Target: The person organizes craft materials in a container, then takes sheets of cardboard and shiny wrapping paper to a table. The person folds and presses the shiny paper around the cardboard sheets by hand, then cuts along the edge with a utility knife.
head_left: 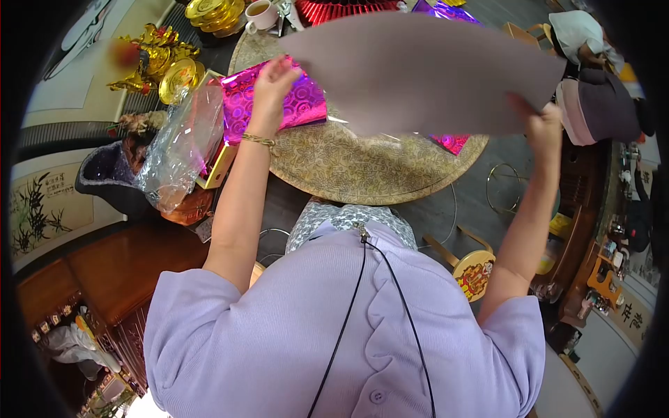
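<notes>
A large grey-brown sheet (425,73), blurred by motion, is held up above the round patterned table (362,164). At its right end my right hand (543,129) grips the lower corner. My left hand (275,80), with a bracelet on the wrist, is at the left end of the sheet, its fingers curled together; what they hold is too small to make out. Beneath and beside the left hand lies shiny magenta patterned foil (240,104). Another bit of magenta foil (453,143) shows under the sheet's lower right edge.
Clear plastic wrap (178,150) hangs at the table's left side. A cup of tea (261,15) and gold ornaments (157,63) are at the back left. A small stool (475,272) stands at the lower right. A person with a white head covering (577,31) is at the upper right.
</notes>
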A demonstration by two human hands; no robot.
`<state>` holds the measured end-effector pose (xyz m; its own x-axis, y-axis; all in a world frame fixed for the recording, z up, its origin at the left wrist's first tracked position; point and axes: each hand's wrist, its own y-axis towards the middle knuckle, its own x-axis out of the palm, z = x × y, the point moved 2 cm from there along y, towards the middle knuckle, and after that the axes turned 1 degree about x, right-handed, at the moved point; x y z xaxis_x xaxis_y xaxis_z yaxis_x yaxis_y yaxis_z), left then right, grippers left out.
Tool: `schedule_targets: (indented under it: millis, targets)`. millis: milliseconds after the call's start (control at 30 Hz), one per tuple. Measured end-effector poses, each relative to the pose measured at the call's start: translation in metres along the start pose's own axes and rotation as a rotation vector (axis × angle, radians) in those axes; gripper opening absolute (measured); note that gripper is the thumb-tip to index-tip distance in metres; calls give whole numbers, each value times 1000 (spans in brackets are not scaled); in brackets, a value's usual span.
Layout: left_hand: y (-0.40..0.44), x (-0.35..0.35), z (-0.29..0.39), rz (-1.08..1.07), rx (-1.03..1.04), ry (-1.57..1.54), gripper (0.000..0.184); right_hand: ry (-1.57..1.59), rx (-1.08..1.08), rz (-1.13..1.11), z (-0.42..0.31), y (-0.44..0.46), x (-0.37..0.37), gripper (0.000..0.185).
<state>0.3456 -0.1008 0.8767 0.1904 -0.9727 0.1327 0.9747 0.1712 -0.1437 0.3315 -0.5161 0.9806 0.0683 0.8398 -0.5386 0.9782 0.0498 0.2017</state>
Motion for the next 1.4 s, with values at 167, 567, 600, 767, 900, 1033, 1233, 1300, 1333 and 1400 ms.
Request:
schedule_targets:
  millis: [167,567,600,767,900,1033,1233,1300,1333,1400]
  targets:
    - [-31,18,35,100,548,425,85,-652,-464,147,-113,-24,7,27]
    - [-91,4,-120,-583,747,1048,64,-1062,-425,-339,3,-135,194,2]
    - [-97,-3,-138,-654,713,1073,61,-991,-447,-356,11,-145,201,3]
    - [-112,-23,-161,-524,343,904,56,-854,-428,-403,25,-164,214,6]
    - [-113,-15,-152,-526,391,887,49,-811,-414,-406,23,-161,212,7]
    - [-110,-8,-151,-658,489,859,39,-804,-360,-456,17,-152,207,8]
    - [-87,-9,-170,-729,-16,699,21,-798,-71,-740,18,-117,203,13]
    - [-83,-9,-173,-628,-321,733,16,-652,148,-920,36,-89,194,22]
    - [-78,-6,-172,-627,-323,733,16,-538,288,-906,48,-75,181,29]
    - [-66,-1,-173,-577,-399,719,20,-189,559,-956,79,-48,149,45]
